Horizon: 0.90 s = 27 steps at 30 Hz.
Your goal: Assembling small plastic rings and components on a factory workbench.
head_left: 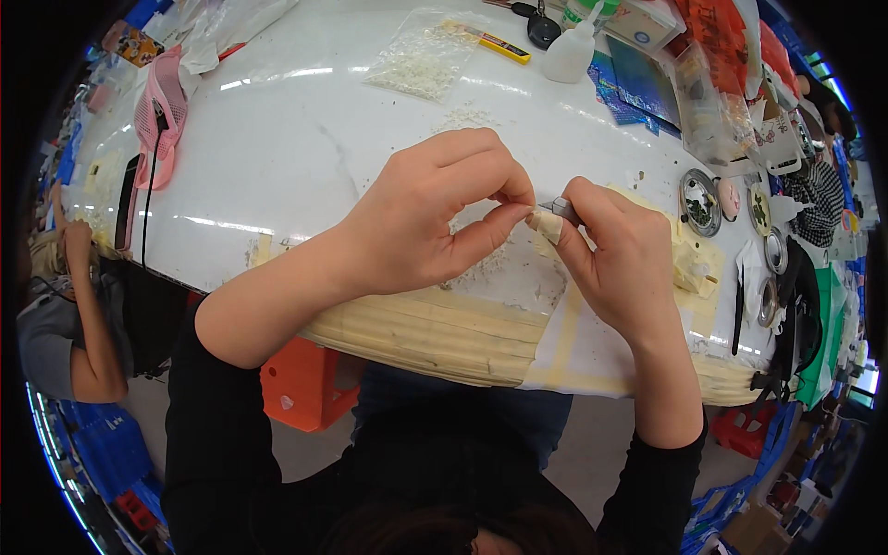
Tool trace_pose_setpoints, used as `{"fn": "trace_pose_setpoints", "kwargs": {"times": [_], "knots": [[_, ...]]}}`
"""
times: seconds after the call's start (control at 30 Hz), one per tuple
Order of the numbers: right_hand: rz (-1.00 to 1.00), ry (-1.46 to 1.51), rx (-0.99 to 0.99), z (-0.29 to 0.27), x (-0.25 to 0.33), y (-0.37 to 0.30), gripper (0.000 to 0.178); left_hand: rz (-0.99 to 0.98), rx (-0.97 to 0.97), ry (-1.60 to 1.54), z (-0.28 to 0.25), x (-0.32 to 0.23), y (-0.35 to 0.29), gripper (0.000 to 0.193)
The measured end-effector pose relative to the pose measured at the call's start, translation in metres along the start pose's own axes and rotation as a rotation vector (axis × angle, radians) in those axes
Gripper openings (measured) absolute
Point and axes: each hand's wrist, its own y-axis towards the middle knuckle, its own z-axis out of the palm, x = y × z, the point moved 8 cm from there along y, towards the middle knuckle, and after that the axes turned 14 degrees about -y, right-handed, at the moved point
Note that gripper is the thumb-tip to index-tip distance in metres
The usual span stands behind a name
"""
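My left hand (430,208) is over the white table, thumb and forefinger closed in a pinch. Whatever small piece lies between those fingertips is too small and hidden to name. Close against it, my right hand (624,254) curls round a small grey metallic tool (561,210), which looks like a short blade. Cream-coloured tape (545,224) wraps the tip of my right thumb. Pale shavings (486,264) are scattered on the table below the hands, with more crumbs (467,118) beyond them.
A clear bag of pale chips (416,69), a yellow cutter (499,46) and a white squeeze bottle (569,51) lie beyond. Round tins (700,202) stand right. Tape (425,338) covers the front edge. A pink strapped item (160,120) and a co-worker's arm (88,305) are left.
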Motion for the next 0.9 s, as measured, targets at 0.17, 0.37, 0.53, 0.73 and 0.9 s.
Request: {"fn": "trace_pose_setpoints", "kwargs": {"times": [0.17, 0.37, 0.53, 0.73, 0.9], "knots": [[-0.003, -0.005, -0.010, 0.000, -0.001, 0.000, 0.023, 0.058, 0.024, 0.097, 0.001, -0.005, 0.001, 0.013], [-0.005, -0.008, -0.016, -0.001, 0.000, 0.000, 0.021, 0.093, 0.016, 0.116, 0.000, -0.007, 0.001, 0.015], [-0.015, 0.005, -0.028, -0.002, 0.000, 0.000, 0.020, 0.122, 0.028, 0.149, 0.001, -0.010, 0.001, 0.017], [-0.020, -0.027, -0.033, -0.002, -0.001, -0.002, 0.020, 0.111, 0.022, 0.124, 0.002, -0.007, 0.001, 0.015], [-0.013, -0.036, -0.051, -0.005, 0.000, 0.000, 0.021, -0.005, 0.001, -0.014, -0.002, 0.000, 0.001, 0.011]]}}
